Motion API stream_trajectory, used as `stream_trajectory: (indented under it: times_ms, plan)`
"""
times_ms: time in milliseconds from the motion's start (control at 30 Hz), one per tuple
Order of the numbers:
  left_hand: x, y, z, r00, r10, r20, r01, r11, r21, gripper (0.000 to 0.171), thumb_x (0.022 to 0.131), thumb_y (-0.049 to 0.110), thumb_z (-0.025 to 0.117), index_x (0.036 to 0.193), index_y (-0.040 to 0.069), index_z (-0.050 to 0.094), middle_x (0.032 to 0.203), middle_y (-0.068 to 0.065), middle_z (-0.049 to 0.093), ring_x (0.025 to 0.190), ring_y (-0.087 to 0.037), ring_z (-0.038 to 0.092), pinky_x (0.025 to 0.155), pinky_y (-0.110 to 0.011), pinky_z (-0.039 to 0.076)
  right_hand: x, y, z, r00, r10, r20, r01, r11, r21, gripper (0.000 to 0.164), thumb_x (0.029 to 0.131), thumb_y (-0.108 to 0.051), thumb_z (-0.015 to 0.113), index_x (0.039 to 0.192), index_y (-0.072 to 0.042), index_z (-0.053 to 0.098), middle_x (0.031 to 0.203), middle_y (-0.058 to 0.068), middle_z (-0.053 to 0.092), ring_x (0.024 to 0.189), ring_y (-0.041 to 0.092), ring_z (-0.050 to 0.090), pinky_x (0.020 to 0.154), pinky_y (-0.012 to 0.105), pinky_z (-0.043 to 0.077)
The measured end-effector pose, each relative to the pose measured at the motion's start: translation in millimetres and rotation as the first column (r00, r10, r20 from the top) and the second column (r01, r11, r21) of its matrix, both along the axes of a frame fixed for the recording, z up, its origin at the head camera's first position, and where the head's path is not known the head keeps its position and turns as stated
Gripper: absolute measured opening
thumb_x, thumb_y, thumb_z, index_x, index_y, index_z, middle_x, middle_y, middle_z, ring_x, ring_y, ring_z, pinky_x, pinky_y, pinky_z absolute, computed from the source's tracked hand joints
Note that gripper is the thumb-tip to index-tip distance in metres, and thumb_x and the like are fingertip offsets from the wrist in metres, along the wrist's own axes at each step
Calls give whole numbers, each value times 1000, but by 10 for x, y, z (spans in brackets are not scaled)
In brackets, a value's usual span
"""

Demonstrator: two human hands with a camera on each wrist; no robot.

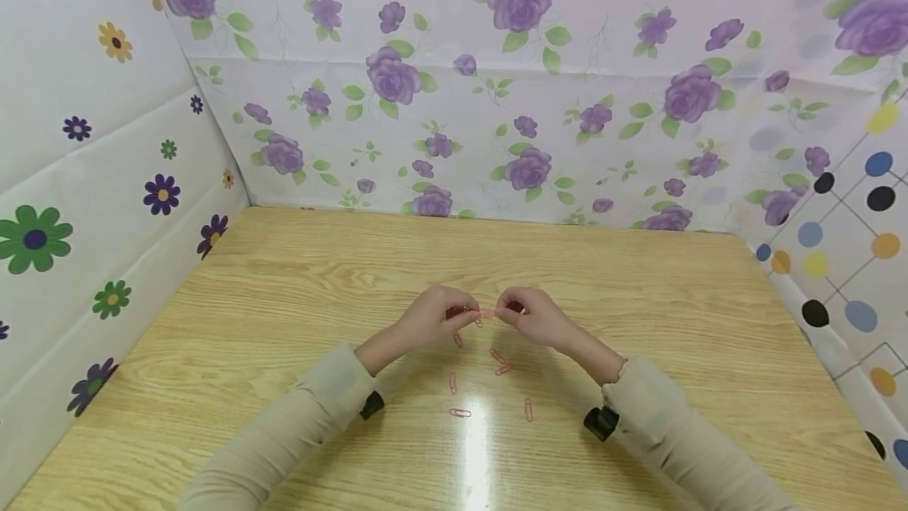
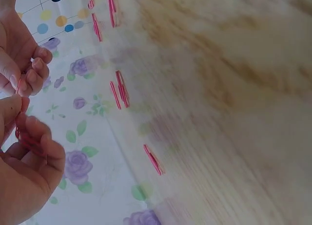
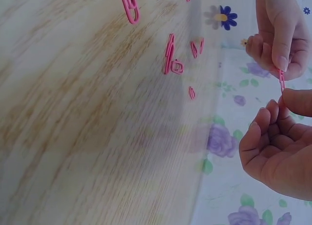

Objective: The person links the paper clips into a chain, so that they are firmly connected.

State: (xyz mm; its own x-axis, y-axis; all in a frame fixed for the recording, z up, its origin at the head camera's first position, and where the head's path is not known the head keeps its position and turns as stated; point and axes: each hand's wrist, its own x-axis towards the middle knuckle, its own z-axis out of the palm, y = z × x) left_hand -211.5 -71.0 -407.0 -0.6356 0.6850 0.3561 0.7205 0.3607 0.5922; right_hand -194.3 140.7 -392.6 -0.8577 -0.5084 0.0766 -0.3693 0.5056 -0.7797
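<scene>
Though slim, pink paperclips (image 3: 282,81) between hands (image 1: 434,318) (image 1: 541,319).

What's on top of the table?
Several pink clips, scattered between the sleeves. In the head view, the sleeves hide patches of table; anything under them can't be seen.

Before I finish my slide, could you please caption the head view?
Left hand and right hand pinch pink paperclips over a wood-grain table, loose clips scattered nearby.
</scene>
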Motion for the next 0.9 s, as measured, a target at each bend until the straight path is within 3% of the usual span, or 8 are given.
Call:
stream_trajectory:
  times_ms: [167,267,500,600,733,900]
  plan:
    - [1,-8,-18,998,-49,36,48,998,35,11,90,5,55,85,3,65,67,-7,59,50,-3,38,48,-19,36,8,5,14,999,-7,52,8,1000,-12,13,93,-11,52,87,-3,60,76,13,55,67,16,45,60,30,39]
    - [5,-21,-21,994,-65,93,58,996,74,13,91,5,54,84,5,64,65,-6,56,51,-4,39,49,-20,37,8,11,23,998,-15,65,16,1000,-18,16,94,-13,50,88,-2,61,76,11,55,66,17,45,58,30,39]
    - [21,-98,-5,975,-35,220,8,992,123,14,92,5,53,83,4,64,63,-9,53,51,-7,38,49,-20,33,-5,52,2,997,-50,60,51,998,-19,20,94,-16,51,92,1,62,79,12,57,68,16,47,60,30,40]
    - [57,-132,56,966,-42,256,8,991,132,14,92,2,52,85,1,63,63,-12,53,51,-7,39,48,-20,33,-14,73,-24,997,-55,54,56,998,-12,20,94,-16,52,90,1,61,79,13,57,69,16,47,61,30,39]
    - [142,-178,218,941,-59,333,13,990,141,13,92,-1,50,87,-3,62,66,-14,53,53,-10,44,49,-22,38,-48,62,-59,999,-44,23,43,999,8,14,91,-13,56,89,-1,62,78,8,58,69,15,48,61,29,40]
    - [163,-247,292,888,-44,459,-40,984,171,13,92,-2,49,87,-5,61,70,-20,53,60,-19,50,57,-37,47,-165,2,-132,998,14,-68,-9,997,77,6,84,-6,64,88,-1,64,74,0,57,65,12,46,58,26,40]
